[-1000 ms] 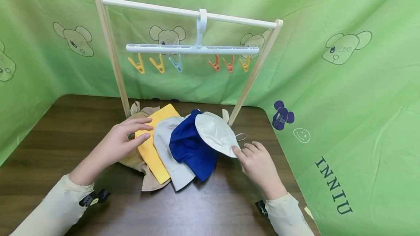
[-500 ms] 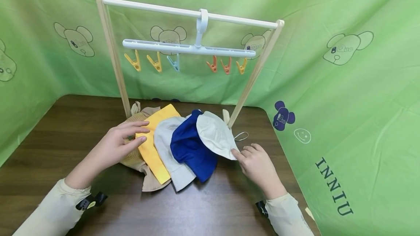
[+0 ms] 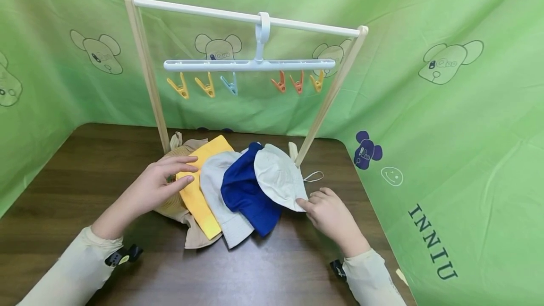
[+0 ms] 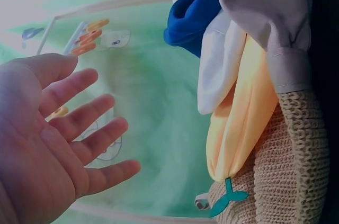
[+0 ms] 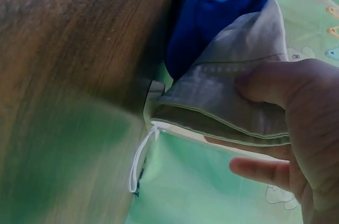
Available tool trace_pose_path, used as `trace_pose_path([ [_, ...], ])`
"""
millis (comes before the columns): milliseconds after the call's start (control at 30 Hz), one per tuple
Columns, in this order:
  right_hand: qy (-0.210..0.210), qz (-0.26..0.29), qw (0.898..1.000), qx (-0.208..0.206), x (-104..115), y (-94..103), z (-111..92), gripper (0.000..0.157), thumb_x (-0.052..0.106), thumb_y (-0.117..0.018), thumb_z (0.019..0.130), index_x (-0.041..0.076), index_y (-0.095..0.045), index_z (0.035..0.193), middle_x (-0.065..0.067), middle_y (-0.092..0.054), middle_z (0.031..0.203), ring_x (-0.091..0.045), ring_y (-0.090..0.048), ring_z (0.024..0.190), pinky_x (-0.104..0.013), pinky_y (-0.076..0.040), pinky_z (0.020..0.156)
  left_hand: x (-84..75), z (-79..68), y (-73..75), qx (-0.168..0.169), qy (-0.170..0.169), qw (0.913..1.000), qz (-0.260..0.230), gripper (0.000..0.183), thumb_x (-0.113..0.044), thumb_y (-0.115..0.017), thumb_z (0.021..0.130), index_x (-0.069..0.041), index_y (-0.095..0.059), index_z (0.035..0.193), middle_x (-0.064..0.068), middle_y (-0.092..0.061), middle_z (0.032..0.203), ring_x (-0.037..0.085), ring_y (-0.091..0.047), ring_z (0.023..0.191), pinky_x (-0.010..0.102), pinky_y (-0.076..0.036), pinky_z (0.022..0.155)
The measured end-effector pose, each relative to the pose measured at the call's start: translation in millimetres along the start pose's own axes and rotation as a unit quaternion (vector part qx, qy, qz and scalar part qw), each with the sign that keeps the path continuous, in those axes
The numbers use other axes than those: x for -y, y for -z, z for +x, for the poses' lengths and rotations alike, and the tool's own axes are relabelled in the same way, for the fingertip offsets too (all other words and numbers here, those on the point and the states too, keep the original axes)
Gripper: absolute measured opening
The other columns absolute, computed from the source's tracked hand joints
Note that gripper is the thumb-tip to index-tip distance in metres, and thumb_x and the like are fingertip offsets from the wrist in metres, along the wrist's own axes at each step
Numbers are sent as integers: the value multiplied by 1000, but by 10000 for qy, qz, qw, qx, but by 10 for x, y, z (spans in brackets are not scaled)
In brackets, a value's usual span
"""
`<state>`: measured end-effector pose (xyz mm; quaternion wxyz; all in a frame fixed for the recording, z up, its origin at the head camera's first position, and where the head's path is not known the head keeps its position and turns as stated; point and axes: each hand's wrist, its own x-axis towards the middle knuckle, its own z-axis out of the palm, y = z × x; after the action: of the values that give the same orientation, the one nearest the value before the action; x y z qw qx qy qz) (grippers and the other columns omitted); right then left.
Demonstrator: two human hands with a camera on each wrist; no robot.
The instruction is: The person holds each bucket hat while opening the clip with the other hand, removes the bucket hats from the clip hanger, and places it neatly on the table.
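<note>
Several hats lie overlapped in a row on the table. At the right end is a white hat point(image 3: 278, 176) with a thin white loop at its edge. My right hand point(image 3: 333, 218) pinches its brim, the thumb on one face and fingers behind, as the right wrist view shows. Left of it lie a blue hat point(image 3: 244, 190), a light grey hat point(image 3: 213, 178) and a yellow hat point(image 3: 197, 202). Beneath these, a tan knitted hat point(image 4: 275, 155) is partly hidden. My left hand point(image 3: 159, 181) is held with fingers spread over the yellow and knitted hats, holding nothing.
Behind the hats stands a wooden rack with a white crossbar point(image 3: 195, 11). A pale blue hanger point(image 3: 250, 65) hooks over it, with yellow, blue and orange clips dangling. Printed green cloth point(image 3: 446, 122) encloses the dark wooden table point(image 3: 263, 277).
My right hand has moved slightly left and down with the white hat's brim. The hanger has swung a little back and forth. My left hand stays almost in place.
</note>
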<state>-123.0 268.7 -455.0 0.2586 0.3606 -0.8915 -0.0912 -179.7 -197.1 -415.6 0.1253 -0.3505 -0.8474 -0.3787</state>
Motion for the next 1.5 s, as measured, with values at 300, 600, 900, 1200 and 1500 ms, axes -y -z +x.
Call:
trace_pose_path([
  [300,-104,353,9982,472,42,12,28,44,11,-87,70,14,-76,112,-2,-73,86,-20,-69,84,-44,-52,91,63,55,-55,-7,-170,9998,65,22,-15,-70,98,-13,-76,120,8,-65,139,30,-56,133,49,-46,101],
  [600,-426,659,9927,914,76,-12,22,41,17,-84,77,11,-74,117,-3,-75,93,-21,-70,90,-44,-52,92,111,91,16,-33,-377,9991,185,21,-12,-70,97,-12,-76,118,8,-65,138,30,-56,133,42,-47,103],
  [900,-852,1162,9762,1619,90,23,8,49,37,-81,87,13,-70,128,-3,-76,108,-21,-71,99,-43,-52,90,104,86,83,-70,-337,9993,159,21,-10,-71,97,-12,-76,118,7,-64,139,28,-54,134,33,-48,96],
  [1200,-978,1592,9665,1760,66,67,7,52,45,-74,92,13,-69,132,-3,-75,114,-21,-70,105,-44,-52,94,152,95,124,-21,-354,9992,206,21,-10,-71,96,-12,-76,117,8,-65,139,29,-55,133,34,-47,99],
  [1500,-940,1700,9672,1635,19,47,7,44,41,-71,96,11,-71,128,-4,-75,116,-21,-70,108,-43,-52,96,178,65,209,-36,-293,9995,108,21,-10,-70,98,-13,-77,117,4,-65,139,27,-56,131,21,-47,90],
])
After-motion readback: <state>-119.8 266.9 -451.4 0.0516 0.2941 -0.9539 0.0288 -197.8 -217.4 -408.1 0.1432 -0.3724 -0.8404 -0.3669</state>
